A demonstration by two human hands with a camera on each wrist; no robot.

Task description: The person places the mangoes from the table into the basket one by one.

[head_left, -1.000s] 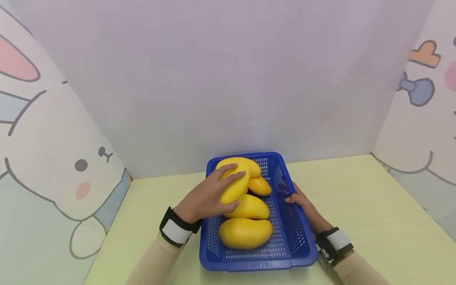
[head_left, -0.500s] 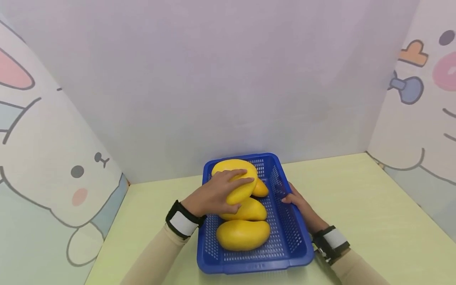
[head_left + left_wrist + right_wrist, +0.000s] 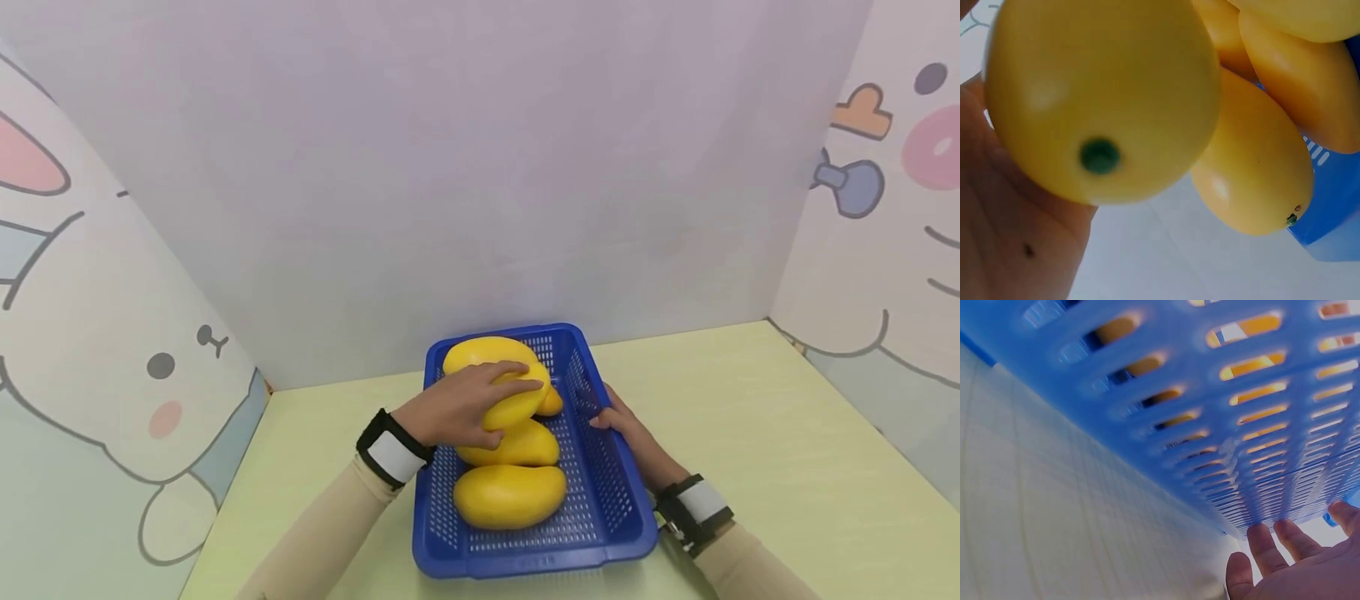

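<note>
My left hand (image 3: 465, 406) grips a yellow mango (image 3: 516, 410) from above, thumb on the near side and fingers over its top. In the left wrist view this mango (image 3: 1110, 75) fills the upper left, its dark green stem spot facing the camera. Beneath and around it, inside a blue plastic basket (image 3: 536, 564), lie a front mango (image 3: 510, 497), a middle mango (image 3: 528, 443), a back mango (image 3: 483, 350) and a partly hidden orange-yellow mango (image 3: 552, 403). My right hand (image 3: 633, 435) holds the basket's right side, thumb over the rim; its fingers (image 3: 1266, 550) lie along the slotted outer wall.
The basket stands on a pale yellow-green table (image 3: 720, 417), close to a plain whitish back wall (image 3: 480, 167). Side panels with cartoon animals, a left panel (image 3: 97, 350) and a right panel (image 3: 885, 267), flank the table. Bare basket floor shows beside the front mango.
My left hand has carried its mango a little to the right and nearer across the basket, covering more of the orange-yellow mango. The right hand keeps its hold. The head view has shifted slightly.
</note>
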